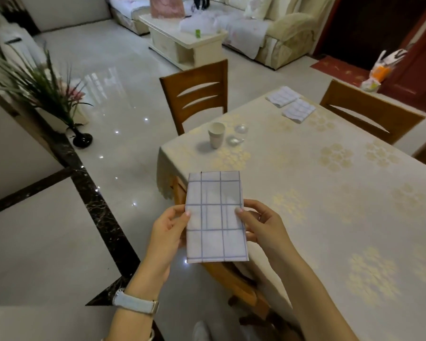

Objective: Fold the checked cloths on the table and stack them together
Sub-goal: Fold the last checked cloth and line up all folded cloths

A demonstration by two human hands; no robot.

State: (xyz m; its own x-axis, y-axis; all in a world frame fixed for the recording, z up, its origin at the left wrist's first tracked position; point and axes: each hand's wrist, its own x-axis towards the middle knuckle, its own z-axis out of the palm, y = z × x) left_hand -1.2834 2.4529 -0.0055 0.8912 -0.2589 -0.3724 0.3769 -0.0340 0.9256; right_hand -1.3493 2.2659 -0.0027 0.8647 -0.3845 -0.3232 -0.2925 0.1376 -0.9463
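Left hand (167, 232) and right hand (261, 225) hold a cloth (215, 217) off the near left corner of the bench (330, 193). On the bench, a paper cup (216, 134) stands by the left edge, glass dishes (236, 137) just right of it; two folded cloths (282, 96) lie side by side at the far end.

i see one checked cloth (215, 217) folded tall, held up off the table's (305, 173) left edge. a second cloth (282, 96) and third cloth (298, 110) lie folded at its far edge.
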